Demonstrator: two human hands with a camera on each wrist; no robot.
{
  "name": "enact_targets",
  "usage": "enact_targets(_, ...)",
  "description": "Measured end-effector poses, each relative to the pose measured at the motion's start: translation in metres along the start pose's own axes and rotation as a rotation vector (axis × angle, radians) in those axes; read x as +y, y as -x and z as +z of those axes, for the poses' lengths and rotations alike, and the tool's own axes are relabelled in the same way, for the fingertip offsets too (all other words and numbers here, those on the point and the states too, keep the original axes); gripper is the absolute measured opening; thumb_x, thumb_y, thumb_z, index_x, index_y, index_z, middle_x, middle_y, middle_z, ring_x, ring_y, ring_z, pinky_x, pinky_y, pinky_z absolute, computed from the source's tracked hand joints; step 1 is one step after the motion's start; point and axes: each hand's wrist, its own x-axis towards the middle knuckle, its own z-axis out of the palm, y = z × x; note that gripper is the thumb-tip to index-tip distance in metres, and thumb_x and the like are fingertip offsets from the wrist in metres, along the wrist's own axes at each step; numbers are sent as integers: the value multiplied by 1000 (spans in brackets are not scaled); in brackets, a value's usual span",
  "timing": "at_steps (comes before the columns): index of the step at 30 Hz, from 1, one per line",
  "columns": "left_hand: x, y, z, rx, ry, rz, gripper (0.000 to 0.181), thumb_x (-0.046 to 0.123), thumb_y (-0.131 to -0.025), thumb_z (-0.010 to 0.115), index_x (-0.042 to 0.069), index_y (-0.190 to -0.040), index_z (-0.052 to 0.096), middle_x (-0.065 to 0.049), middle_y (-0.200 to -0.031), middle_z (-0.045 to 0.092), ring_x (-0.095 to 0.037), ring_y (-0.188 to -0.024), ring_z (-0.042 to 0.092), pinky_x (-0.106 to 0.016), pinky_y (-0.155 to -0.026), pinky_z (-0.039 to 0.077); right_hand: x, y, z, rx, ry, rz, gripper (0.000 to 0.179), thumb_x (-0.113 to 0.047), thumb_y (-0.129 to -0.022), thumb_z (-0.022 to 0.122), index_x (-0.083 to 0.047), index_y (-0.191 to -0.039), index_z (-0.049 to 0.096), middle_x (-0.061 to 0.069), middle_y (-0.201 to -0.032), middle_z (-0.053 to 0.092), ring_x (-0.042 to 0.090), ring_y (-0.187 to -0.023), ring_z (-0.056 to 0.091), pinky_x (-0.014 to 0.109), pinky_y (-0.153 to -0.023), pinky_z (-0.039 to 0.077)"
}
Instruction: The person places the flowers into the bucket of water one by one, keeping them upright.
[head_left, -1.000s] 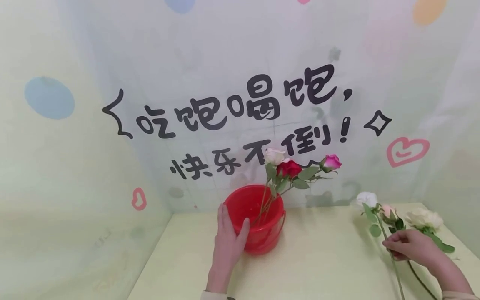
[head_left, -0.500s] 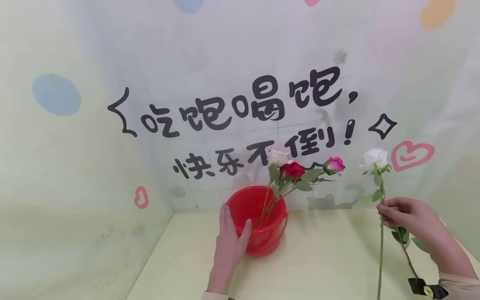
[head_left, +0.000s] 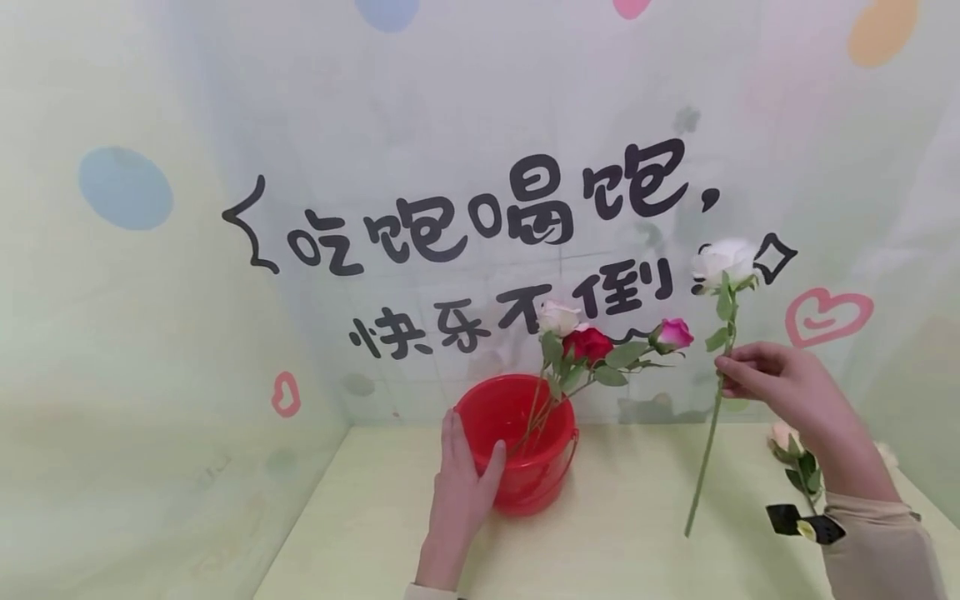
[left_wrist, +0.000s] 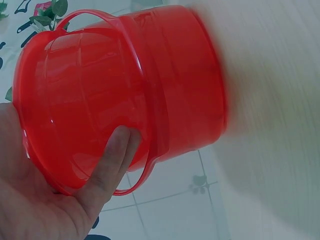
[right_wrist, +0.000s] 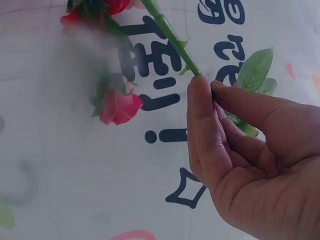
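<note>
My left hand [head_left: 457, 492] grips the near left rim of a red plastic bucket [head_left: 536, 487], its fingers along the outer wall. In the left wrist view, two fingers [left_wrist: 112, 155] lie against the bucket's side [left_wrist: 185, 75]. A pale rose [head_left: 558, 318], a red rose [head_left: 588, 343] and a magenta rosebud [head_left: 672, 335] lean right out of the bucket. Up at the right, my right hand [head_left: 795, 383] pinches the stem of a white rose [head_left: 726, 265] between thumb and fingers. The bloom points up and the stem's lower end hangs down to the left. The right wrist view shows its green stem [right_wrist: 172, 42] at my fingertips.
A peach rose [head_left: 783, 440] lies on the pale table [head_left: 600, 550] beneath my right arm. A cream flower [head_left: 887, 455] is mostly hidden behind that arm. A printed backdrop [head_left: 450, 100] with black lettering stands behind the table.
My right hand has lifted the white rose from beside the other flowers and carried it up and left, its stem now clear of them. The left hand stays on the bucket.
</note>
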Motion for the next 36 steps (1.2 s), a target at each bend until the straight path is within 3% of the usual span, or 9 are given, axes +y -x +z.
enact_targets(3,-1,-1,-1,5,-4,-4,105,43,-93,78,11,-170,14,-11,-170,26,-40,-143,48,-55,-88,62,-13,-11,7,46,-59,-41,50,-31,-107,65,11,-134,58,-7,-99,73,6,-86,76,9,-81,54)
enact_targets(9,-1,-2,0,-8,1,-20,106,43,-93,78,13,-170,12,-9,-171,23,-39,-146,45,-55,-89,62,-35,-31,27,168,-299,-105,35,-15,-103,70,12,-123,61,-9,-88,74,6,-76,76,19,-76,61)
enact_targets(13,0,-1,0,-15,13,-18,106,43,-93,78,13,-170,12,-9,-171,24,-39,-145,47,-54,-88,62,-46,-39,42,194,-491,-131,22,-9,-100,73,6,-114,66,-4,-87,76,9,-73,76,21,-73,62)
enact_targets(16,1,1,0,-19,15,-14,106,45,-93,78,13,-170,12,-9,-171,25,-38,-144,48,-54,-89,63,-53,-44,54,206,-561,-149,19,-10,-99,74,3,-110,67,-4,-86,75,9,-72,76,22,-73,62)
enact_targets(21,1,2,0,-17,15,-11,105,45,-94,77,14,-170,12,-8,-170,27,-37,-143,50,-53,-89,63,-62,-56,75,216,-586,-185,26,-8,-100,73,11,-115,63,-2,-89,73,8,-74,76,24,-76,62)
enact_targets(26,0,0,0,-6,20,-15,104,43,-94,78,14,-170,13,-8,-169,29,-37,-141,52,-53,-88,63,-67,-65,95,257,-540,-207,33,-7,-101,72,17,-120,61,-5,-90,72,6,-75,74,23,-76,62)
enact_targets(36,1,0,-2,-4,10,-21,106,42,-92,79,13,-170,14,-11,-168,32,-39,-135,57,-52,-85,64,-65,-71,122,316,-544,-198,33,-12,-100,74,11,-120,63,-2,-92,70,8,-78,73,24,-80,62)
